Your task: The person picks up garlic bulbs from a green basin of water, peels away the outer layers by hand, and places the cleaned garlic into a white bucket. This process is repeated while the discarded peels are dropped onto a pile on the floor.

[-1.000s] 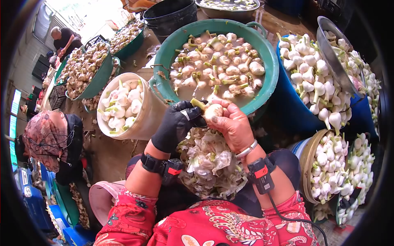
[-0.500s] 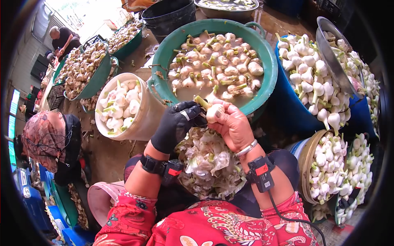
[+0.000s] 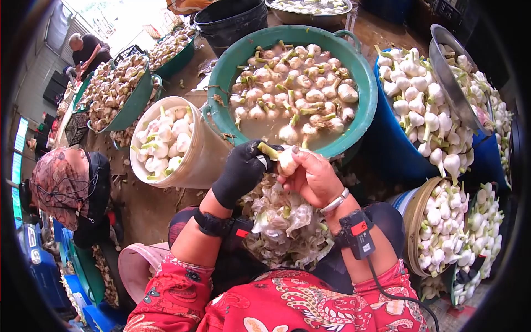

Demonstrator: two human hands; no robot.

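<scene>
Between my two hands is a garlic bulb (image 3: pixel 287 161) with a short cut green stem pointing up and to the left. My left hand (image 3: pixel 241 172), in a black glove with a pale band on one finger, is closed at the stem side. My bare right hand (image 3: pixel 316 180) grips the bulb from the right with thumb and fingers. Right beneath both hands lies a heap of papery garlic skins (image 3: pixel 285 224) between my knees. Just beyond them stands a green tub (image 3: pixel 365 119) of murky water with many stemmed garlic bulbs (image 3: pixel 304 94) in it.
A white bucket (image 3: pixel 207 157) of peeled garlic stands to the left. Blue barrels (image 3: pixel 395 135) and another bucket (image 3: pixel 412 221), heaped with white garlic, crowd the right. A person in a patterned head covering (image 3: pixel 61 185) bends at the left, beside a pink bucket (image 3: pixel 138 271).
Both hands have come slightly lower and nearer to me with the garlic bulb, whose stem now tilts further left. The view has shifted a little.
</scene>
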